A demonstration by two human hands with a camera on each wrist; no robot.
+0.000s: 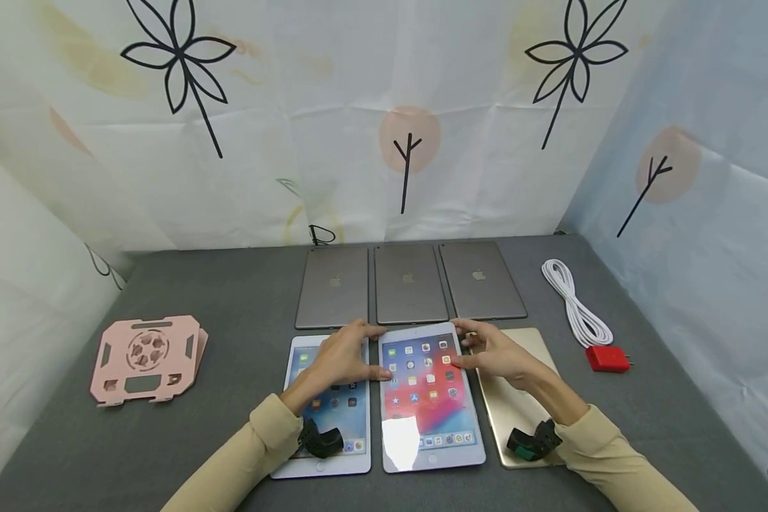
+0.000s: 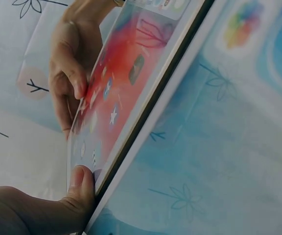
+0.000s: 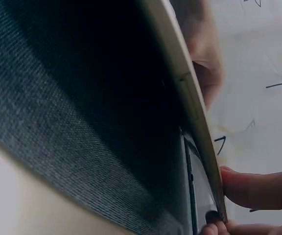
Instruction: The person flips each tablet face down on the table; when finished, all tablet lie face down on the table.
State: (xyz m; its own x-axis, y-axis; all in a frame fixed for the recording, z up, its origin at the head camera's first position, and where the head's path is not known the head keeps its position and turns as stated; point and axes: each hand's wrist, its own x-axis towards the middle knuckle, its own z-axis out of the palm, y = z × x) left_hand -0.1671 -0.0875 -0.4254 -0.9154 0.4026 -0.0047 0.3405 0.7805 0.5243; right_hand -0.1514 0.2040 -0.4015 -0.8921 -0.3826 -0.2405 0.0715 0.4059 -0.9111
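Note:
Both hands hold a white-framed tablet [image 1: 425, 409] with a lit screen of app icons on red and blue. My left hand [image 1: 342, 355] grips its upper left side, thumb on the front; my right hand [image 1: 502, 355] pinches the upper right side. In the right wrist view the tablet's edge [image 3: 192, 93] stands off the grey cloth, with the right thumb [image 3: 258, 188] on one face and fingertips behind. Under my left forearm lies another lit tablet [image 1: 355, 434] with a blue screen. A gold tablet [image 1: 508, 409] lies face down beneath my right forearm.
Three grey tablets lie face down in a row behind: left [image 1: 333, 291], middle [image 1: 411, 288] and right [image 1: 483, 284]. A pink folding stand [image 1: 147, 355] sits far left. At the right lie a coiled white cable [image 1: 579, 313] and a red charger plug [image 1: 608, 358].

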